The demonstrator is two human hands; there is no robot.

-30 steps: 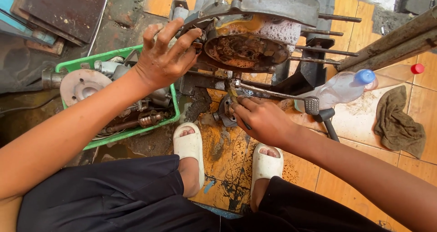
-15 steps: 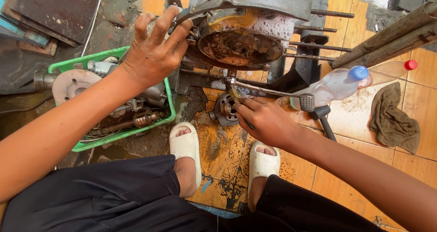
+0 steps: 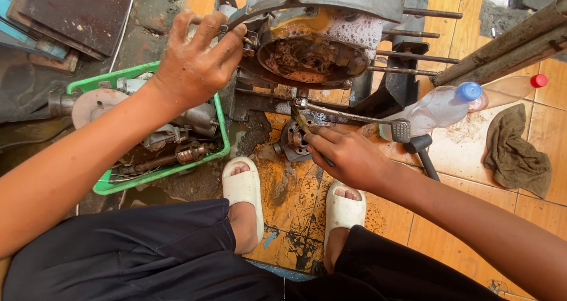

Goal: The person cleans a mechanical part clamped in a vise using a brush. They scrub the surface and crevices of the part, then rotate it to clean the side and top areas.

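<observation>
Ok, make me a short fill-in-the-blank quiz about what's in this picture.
1. The left hand grips the edge of the soapy ____.
2. The crate of metal parts is coloured ____.
3. The clear bottle on the floor has a ____ cap.
4. The right hand holds a thin ____.

Missing words: engine; green; blue; brush

Both arms bare to the elbow, no sleeves, gloves, watch or rings visible. Left hand [image 3: 192, 65] and right hand [image 3: 348, 156] smeared with dark grease and grime, heaviest on fingers and knuckles. Black trousers [image 3: 153, 254], plain fabric, creased at the knees. White open-toe slide sandals: left sandal [image 3: 243, 189], right sandal [image 3: 344, 211], toes showing, both scuffed and dirty.
</observation>
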